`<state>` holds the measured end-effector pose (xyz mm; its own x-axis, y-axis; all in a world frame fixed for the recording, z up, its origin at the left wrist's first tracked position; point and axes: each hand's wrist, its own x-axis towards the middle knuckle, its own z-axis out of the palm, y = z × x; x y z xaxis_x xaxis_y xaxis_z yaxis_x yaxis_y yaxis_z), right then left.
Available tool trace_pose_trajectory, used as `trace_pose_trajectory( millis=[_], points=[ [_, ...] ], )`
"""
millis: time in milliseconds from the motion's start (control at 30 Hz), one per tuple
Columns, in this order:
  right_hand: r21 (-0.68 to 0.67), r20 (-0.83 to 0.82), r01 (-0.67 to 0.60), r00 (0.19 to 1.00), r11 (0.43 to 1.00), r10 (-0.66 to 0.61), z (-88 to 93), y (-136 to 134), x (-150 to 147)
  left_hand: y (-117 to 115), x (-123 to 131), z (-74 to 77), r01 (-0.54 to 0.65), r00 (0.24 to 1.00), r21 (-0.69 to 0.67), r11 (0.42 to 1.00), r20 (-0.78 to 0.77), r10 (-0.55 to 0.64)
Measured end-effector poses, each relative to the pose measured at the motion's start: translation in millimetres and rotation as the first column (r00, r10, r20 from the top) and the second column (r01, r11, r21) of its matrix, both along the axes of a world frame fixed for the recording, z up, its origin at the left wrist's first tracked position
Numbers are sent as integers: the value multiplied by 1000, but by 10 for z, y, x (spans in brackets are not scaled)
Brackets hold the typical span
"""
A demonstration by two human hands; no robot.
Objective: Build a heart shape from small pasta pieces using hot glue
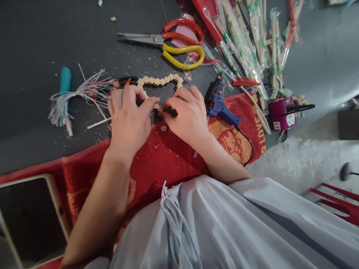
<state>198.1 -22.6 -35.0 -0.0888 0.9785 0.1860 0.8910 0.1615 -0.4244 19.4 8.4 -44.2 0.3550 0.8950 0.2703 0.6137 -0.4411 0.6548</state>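
A cream-coloured loop (159, 79) made of many small knobbly pieces, like short cut stick ends, stands at the near side of the dark table. My left hand (130, 117) is closed round its left near part, thumb and forefinger pinched. From the other side my right hand (188, 115) pinches the loop's near edge, fingertips almost meeting the left thumb. What lies right between the fingertips is partly hidden. One small cream cluster (163, 128) lies on the red towel (168, 155) below. A thin stick (99, 122) pokes out beside my left hand.
Scissors (161, 40) with red and yellow handles lie beyond the loop. A blue glue gun (222, 107) rests right of my right hand. White strings (85, 91) lie left, wrapped chopsticks (240, 33) far right, a purple power socket (283, 114) at the edge, a tablet (29, 220) near left.
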Motion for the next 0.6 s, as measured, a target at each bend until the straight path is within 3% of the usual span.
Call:
trace_pose_trajectory(
  millis=[133,333,600],
  points=[
    [13,-13,-15,1000,1000,15,-19,20,37,4,1,17,-1,1000,-46,999,12,2],
    [-5,-29,-4,1000,1000,4,6,39,38,-5,9,55,6,989,-181,984,149,22],
    [-36,-37,-30,999,999,28,19,21,60,-16,8,47,-16,993,-105,994,116,28]
  ],
)
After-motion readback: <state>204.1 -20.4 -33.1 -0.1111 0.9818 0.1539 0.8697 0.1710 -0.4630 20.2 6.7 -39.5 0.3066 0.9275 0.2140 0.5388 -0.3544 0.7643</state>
